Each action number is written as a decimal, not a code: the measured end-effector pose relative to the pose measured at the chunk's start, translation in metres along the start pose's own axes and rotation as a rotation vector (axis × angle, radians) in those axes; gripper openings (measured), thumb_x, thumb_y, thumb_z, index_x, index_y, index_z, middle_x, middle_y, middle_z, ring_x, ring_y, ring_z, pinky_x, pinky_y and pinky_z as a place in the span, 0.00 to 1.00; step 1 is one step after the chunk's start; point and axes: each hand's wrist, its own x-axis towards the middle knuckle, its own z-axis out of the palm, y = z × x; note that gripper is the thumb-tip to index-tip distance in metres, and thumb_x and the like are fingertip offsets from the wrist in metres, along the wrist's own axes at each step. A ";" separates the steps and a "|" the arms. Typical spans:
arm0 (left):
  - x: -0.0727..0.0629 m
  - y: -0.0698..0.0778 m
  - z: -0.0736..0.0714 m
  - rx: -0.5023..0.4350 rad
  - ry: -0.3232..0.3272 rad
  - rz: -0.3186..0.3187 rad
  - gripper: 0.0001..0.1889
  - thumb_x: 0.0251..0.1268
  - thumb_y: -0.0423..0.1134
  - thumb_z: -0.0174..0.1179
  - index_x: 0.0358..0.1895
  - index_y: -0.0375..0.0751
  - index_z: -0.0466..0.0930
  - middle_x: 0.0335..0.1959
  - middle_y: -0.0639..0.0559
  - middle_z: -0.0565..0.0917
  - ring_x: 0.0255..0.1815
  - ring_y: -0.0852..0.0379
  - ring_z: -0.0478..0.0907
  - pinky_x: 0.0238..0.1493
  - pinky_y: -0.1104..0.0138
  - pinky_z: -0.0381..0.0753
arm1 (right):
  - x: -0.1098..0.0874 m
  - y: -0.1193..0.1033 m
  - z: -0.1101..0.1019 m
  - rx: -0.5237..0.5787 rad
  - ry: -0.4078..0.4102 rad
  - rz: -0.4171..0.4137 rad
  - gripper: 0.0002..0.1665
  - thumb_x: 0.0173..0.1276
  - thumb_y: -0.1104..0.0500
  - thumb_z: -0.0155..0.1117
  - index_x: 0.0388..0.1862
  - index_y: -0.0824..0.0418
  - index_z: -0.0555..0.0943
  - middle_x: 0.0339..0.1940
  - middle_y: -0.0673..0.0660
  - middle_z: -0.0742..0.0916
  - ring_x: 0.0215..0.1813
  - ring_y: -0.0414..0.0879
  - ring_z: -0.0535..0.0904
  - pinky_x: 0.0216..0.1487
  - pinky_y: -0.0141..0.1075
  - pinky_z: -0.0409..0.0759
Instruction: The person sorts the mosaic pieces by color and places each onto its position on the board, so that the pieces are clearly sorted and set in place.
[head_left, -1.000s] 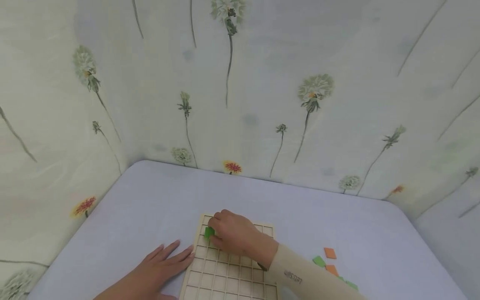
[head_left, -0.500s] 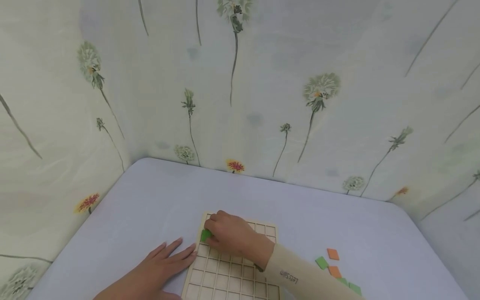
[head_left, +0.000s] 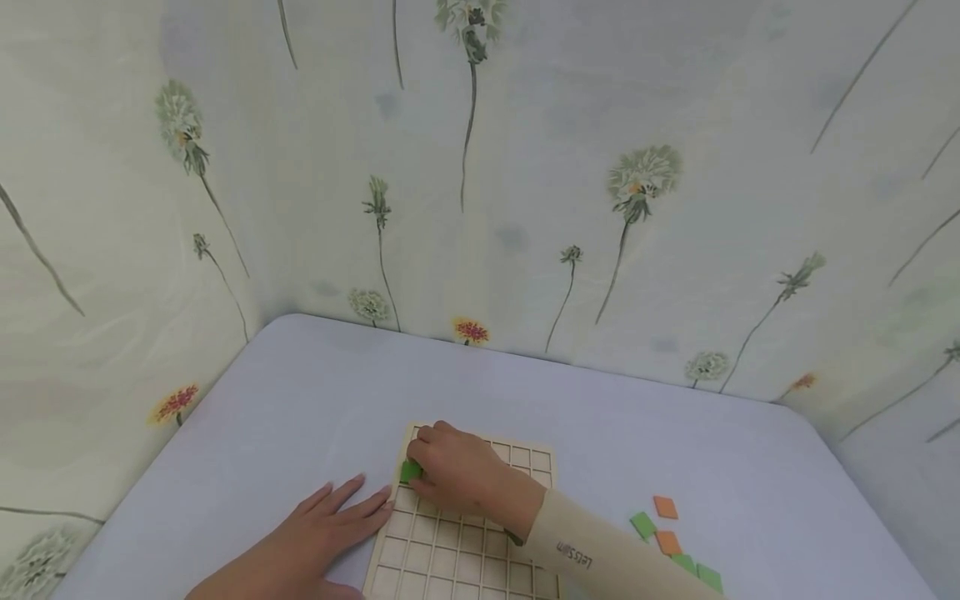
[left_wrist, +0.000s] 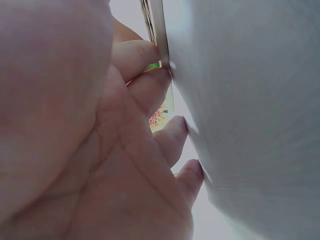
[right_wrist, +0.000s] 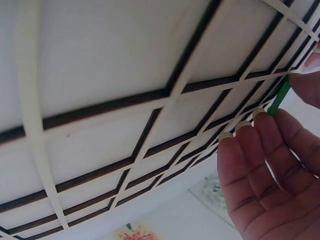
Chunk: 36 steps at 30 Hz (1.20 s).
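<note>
A light wooden grid board (head_left: pixel 435 546) lies on the table, its raised strips forming square cells. Over its far left part, my right hand (head_left: pixel 461 471) pinches a green square tile (head_left: pixel 409 472) between thumb and fingers. In the right wrist view the green tile (right_wrist: pixel 280 96) is seen edge-on, tilted against the board's strips, with the fingertips close to the board. My left hand (head_left: pixel 326 529) rests flat with spread fingers, its fingertips touching the board's left edge. The left wrist view shows the palm of the left hand (left_wrist: pixel 125 145) and the fingertips along that edge.
Right of the board lie loose tiles: an orange tile (head_left: pixel 665 507), a second orange tile (head_left: pixel 668 542), a green tile (head_left: pixel 642 526) and further green tiles (head_left: pixel 708 577) partly behind the right sleeve (head_left: pixel 592 550). The pale table (head_left: pixel 337 392) backs onto a flower-patterned cloth (head_left: pixel 525 167).
The green tile in my right hand has shifted slightly left, toward the board's left edge. The head view has tilted a little. My left hand stays by the board.
</note>
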 end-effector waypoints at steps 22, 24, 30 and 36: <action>-0.001 -0.005 0.002 -0.013 -0.006 -0.008 0.50 0.60 0.75 0.61 0.79 0.46 0.69 0.80 0.52 0.67 0.80 0.33 0.59 0.70 0.33 0.62 | -0.003 0.003 0.001 0.021 0.004 -0.017 0.09 0.74 0.48 0.68 0.38 0.51 0.84 0.33 0.42 0.77 0.38 0.37 0.71 0.36 0.30 0.73; -0.001 -0.005 0.002 -0.014 -0.004 -0.008 0.50 0.60 0.75 0.61 0.79 0.46 0.69 0.80 0.52 0.67 0.80 0.34 0.59 0.70 0.33 0.62 | -0.004 0.004 0.001 0.022 0.010 -0.017 0.08 0.74 0.48 0.69 0.39 0.51 0.85 0.33 0.41 0.77 0.37 0.37 0.71 0.36 0.30 0.73; 0.000 -0.004 0.002 -0.005 0.002 0.000 0.50 0.60 0.75 0.60 0.79 0.46 0.70 0.80 0.52 0.68 0.80 0.34 0.60 0.69 0.33 0.62 | -0.005 0.006 0.003 0.040 0.037 -0.025 0.08 0.74 0.50 0.69 0.38 0.51 0.84 0.32 0.41 0.78 0.36 0.37 0.71 0.35 0.29 0.73; 0.000 -0.002 0.002 0.015 0.004 0.008 0.49 0.60 0.75 0.61 0.79 0.46 0.70 0.80 0.51 0.68 0.79 0.33 0.61 0.69 0.33 0.63 | -0.005 0.006 0.002 0.032 0.034 -0.027 0.10 0.73 0.47 0.71 0.39 0.51 0.85 0.34 0.41 0.80 0.39 0.37 0.74 0.38 0.29 0.76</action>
